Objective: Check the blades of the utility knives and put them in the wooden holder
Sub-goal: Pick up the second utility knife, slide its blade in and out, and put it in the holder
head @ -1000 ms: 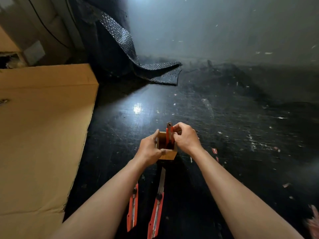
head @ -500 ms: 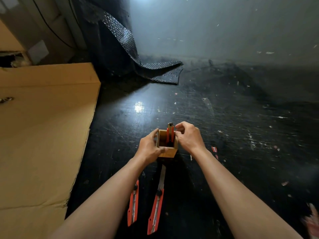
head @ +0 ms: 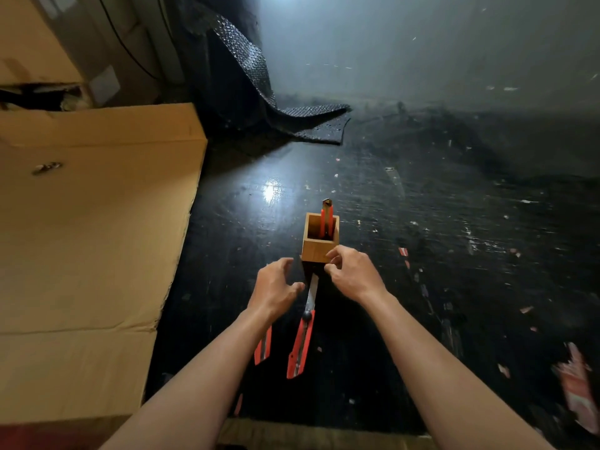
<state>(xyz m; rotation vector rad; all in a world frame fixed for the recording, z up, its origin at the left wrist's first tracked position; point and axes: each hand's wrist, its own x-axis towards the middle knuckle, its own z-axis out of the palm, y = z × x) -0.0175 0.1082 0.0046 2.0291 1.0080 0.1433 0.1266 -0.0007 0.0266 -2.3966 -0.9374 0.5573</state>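
A small square wooden holder stands on the black floor. One orange utility knife stands upright in it, its tip above the rim. Just in front of the holder, my right hand hovers with curled fingers at the front right corner, holding nothing. To the left of the holder and nearer to me, my left hand is empty with fingers spread. A second orange knife lies between my arms with its blade extended toward the holder. My left forearm partly hides a third orange knife.
Flattened cardboard covers the floor on the left. Black bubble wrap is draped at the back. Red and white scraps lie at the right. The floor is littered with small flecks.
Both hands have let go of the holder and the knife in it and pulled back toward me. The knife now stands in the holder on its own.
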